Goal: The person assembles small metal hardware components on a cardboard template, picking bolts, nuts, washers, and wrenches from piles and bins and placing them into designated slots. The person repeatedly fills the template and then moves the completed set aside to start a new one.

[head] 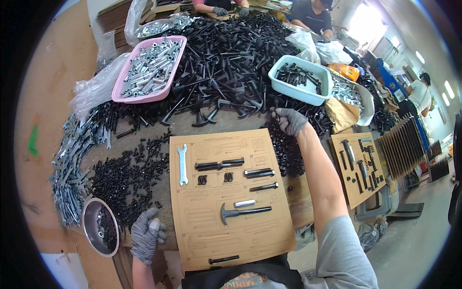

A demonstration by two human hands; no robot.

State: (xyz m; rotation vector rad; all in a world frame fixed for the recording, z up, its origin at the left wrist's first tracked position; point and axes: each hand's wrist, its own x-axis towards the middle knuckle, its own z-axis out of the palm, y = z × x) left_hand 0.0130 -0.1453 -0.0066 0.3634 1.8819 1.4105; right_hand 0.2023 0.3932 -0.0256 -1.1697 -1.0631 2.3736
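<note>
Before me lies a printed cardboard sheet bearing an open-end wrench, black bolts, small black screws, a silver metal sleeve and a black T-shaped handle. My right hand, in a grey glove, is beyond the sheet's top right corner, over the edge of the black hardware, fingers curled; what they hold is too small to tell. My left hand, also gloved, rests left of the sheet beside small black screws, fingers loosely bent, with nothing visible in it.
A pink basin of silver sleeves and a light blue basin of black bolts flank a heap of black T-handles. Wrenches and a steel bowl lie left. Another filled sheet is right. Co-workers sit across.
</note>
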